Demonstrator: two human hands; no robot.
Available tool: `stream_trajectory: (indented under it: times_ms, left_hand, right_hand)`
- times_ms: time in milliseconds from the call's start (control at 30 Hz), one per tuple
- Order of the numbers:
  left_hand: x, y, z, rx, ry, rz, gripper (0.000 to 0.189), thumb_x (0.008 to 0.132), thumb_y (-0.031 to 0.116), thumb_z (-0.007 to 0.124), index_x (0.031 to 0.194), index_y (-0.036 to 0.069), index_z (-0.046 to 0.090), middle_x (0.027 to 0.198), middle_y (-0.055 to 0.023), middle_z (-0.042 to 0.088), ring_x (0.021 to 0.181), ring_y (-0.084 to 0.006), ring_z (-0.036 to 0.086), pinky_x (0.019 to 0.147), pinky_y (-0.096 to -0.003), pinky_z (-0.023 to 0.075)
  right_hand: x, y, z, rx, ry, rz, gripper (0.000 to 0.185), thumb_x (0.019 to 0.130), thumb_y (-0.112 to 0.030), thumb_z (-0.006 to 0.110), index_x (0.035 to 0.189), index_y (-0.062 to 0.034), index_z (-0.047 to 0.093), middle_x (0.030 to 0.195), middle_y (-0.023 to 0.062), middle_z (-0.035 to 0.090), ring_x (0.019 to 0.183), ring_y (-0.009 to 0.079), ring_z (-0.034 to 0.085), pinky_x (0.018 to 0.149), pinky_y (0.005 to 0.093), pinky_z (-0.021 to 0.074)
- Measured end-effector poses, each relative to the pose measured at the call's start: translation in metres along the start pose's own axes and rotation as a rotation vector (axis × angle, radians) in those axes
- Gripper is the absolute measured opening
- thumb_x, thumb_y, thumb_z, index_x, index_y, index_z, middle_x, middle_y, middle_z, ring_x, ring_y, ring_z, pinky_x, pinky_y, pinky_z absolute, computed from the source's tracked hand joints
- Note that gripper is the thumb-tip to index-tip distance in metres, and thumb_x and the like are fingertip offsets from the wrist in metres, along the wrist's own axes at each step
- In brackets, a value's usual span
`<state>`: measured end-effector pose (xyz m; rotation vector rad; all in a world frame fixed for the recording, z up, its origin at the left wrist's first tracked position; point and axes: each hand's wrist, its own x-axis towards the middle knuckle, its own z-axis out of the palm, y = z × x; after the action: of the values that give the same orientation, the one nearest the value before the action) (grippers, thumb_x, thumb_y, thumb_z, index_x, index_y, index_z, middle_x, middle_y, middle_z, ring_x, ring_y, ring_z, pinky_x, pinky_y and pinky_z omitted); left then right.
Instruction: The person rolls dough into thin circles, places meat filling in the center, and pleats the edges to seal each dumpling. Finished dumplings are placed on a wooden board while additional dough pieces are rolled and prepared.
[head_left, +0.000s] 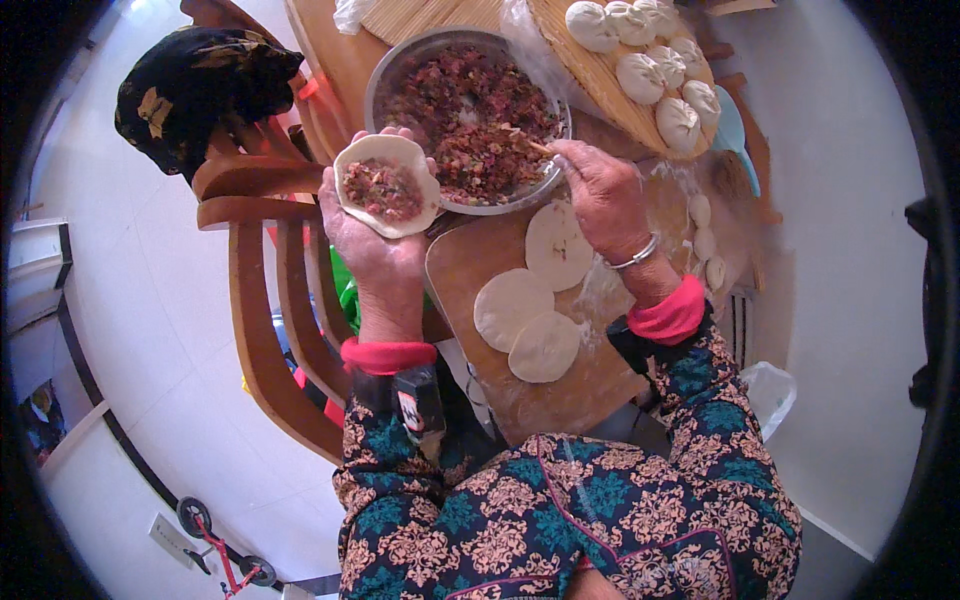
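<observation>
On the upturned palm of my left hand (379, 251) rests a round dough wrapper (427, 196) topped with a mound of chopped filling (382, 189). My right hand (607, 195) grips a thin wooden utensil (540, 148), perhaps chopsticks; its tip is in the filling. That filling fills much of a wide metal bowl (373, 112) in front of both hands. Below my right hand, a floured wooden board (465, 255) carries three flat dough wrappers. One wrapper (559, 247) has specks of filling on it, and two others (514, 309) (544, 347) overlap.
Several pleated buns (641, 77) sit on a round slatted tray (577, 56) at the upper right. Small dough pieces (703, 244) line the board's right side. A pale blue utensil (735, 135) lies beside the tray. Wooden chairs (255, 300) stand at left, one with dark cloth (202, 90).
</observation>
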<state>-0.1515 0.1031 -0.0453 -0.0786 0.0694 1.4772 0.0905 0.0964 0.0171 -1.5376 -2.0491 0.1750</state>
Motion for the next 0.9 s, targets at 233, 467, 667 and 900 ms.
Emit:
stream_trajectory:
  times_ms: [233, 467, 667, 900]
  left_hand:
    - [0.000, -0.002, 0.000, 0.052, 0.013, 0.011, 0.049, 0.100, 0.040, 0.044, 0.130, 0.003, 0.055, 0.133, -0.0204, 0.057, 0.126, -0.0365, 0.053, 0.101, -0.0583, 0.0460]
    - [-0.002, -0.004, 0.002, 0.047, 0.079, 0.036, 0.050, 0.100, 0.041, 0.044, 0.131, 0.004, 0.055, 0.132, -0.0210, 0.057, 0.126, -0.0368, 0.053, 0.101, -0.0582, 0.0463]
    - [-0.003, -0.004, 0.005, 0.046, 0.069, 0.018, 0.047, 0.101, 0.039, 0.042, 0.129, 0.003, 0.055, 0.129, -0.0212, 0.058, 0.121, -0.0362, 0.056, 0.097, -0.0568, 0.0499]
    - [-0.003, -0.003, 0.004, 0.093, 0.092, 0.031, 0.046, 0.101, 0.040, 0.043, 0.127, 0.004, 0.056, 0.126, -0.0204, 0.060, 0.118, -0.0355, 0.058, 0.096, -0.0559, 0.0509]
  right_hand:
    - [0.012, -0.010, 0.035, 0.015, -0.174, 0.107, 0.020, 0.095, -0.011, 0.058, 0.108, 0.0002, 0.068, 0.103, 0.0216, 0.069, 0.095, 0.0365, 0.068, 0.083, 0.0413, 0.0544]
    - [0.012, 0.002, 0.022, 0.238, -0.333, 0.235, 0.017, 0.095, -0.015, 0.056, 0.097, -0.0034, 0.069, 0.077, 0.0146, 0.066, 0.070, 0.0343, 0.065, 0.065, 0.0438, 0.0522]
    - [0.026, 0.005, 0.043, 0.923, -0.404, 0.809, 0.020, 0.097, -0.019, 0.061, 0.101, -0.0007, 0.069, 0.069, 0.0003, 0.055, 0.055, 0.0095, 0.053, 0.044, 0.0250, 0.0412]
    - [0.029, -0.003, 0.038, 1.185, -0.351, 0.960, 0.018, 0.100, -0.014, 0.058, 0.108, -0.0003, 0.067, 0.069, -0.0052, 0.046, 0.055, 0.0048, 0.043, 0.044, 0.0176, 0.0337]
